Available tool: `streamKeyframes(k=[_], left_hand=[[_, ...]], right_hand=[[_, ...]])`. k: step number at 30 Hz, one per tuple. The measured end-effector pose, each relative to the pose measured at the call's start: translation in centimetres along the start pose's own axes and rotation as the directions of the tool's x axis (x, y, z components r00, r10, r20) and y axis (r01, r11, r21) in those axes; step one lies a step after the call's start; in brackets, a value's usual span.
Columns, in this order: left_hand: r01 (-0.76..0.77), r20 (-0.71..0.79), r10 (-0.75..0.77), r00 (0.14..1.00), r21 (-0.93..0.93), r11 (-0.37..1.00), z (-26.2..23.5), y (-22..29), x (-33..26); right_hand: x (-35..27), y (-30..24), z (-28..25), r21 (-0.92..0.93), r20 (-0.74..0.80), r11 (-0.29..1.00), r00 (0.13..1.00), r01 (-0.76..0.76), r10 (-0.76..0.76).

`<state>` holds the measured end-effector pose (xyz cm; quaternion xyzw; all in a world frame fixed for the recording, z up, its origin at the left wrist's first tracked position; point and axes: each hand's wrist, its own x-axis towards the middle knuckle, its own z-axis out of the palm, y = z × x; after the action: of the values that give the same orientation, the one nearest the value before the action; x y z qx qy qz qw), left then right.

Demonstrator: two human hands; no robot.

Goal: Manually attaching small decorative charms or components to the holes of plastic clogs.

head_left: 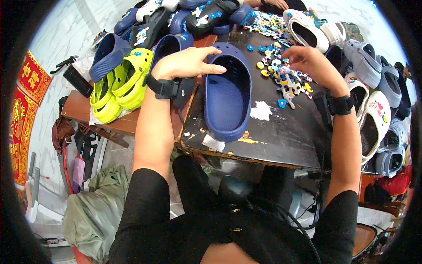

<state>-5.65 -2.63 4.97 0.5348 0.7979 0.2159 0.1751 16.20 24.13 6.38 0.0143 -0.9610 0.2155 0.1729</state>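
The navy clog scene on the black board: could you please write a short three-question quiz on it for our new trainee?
1. True or false: the left hand rests on the toe end of the navy clog.
2. Multiple choice: the right hand is over A) the lime green clogs, B) the pile of small colourful charms, C) the white clog.
3. Fill in: both wrists wear a ____ band.

Key: 1 true. 2 B. 3 black: left band, right band.
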Motion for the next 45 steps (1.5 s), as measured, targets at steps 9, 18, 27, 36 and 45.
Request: streamKeyframes(k=[9,18,27,36,45], left_hand=[[-0.101,0.195,0.189,0.962,-0.389,0.916,-0.2,-0.3,0.4],[-0.235,-0.237,0.151,0.96,-0.381,0.894,0.3,-1.9,2.8],[-0.287,-0.244,0.199,0.949,-0.412,0.865,1.2,-2.7,3.3],[-0.124,0.043,0.148,0.988,-0.345,0.93,2.6,-2.7,4.0],[-0.473,-0.115,0.459,0.881,-0.261,0.842,2.0,-1.9,3.9]], right_hand=[[-2.6,0.6,2.4,0.0,0.214,0.999,0.976,0.048,-0.047],[-2.7,0.6,4.9,-0.065,0.307,0.966,0.927,0.249,-0.218],[-2.3,-0.5,4.9,0.148,0.021,0.988,0.999,-0.042,0.039],[-1.8,2.5,4.8,0.532,-0.197,0.829,0.926,-0.174,0.321],[-1.5,2.7,5.5,0.683,-0.112,0.706,0.927,-0.189,0.357]])
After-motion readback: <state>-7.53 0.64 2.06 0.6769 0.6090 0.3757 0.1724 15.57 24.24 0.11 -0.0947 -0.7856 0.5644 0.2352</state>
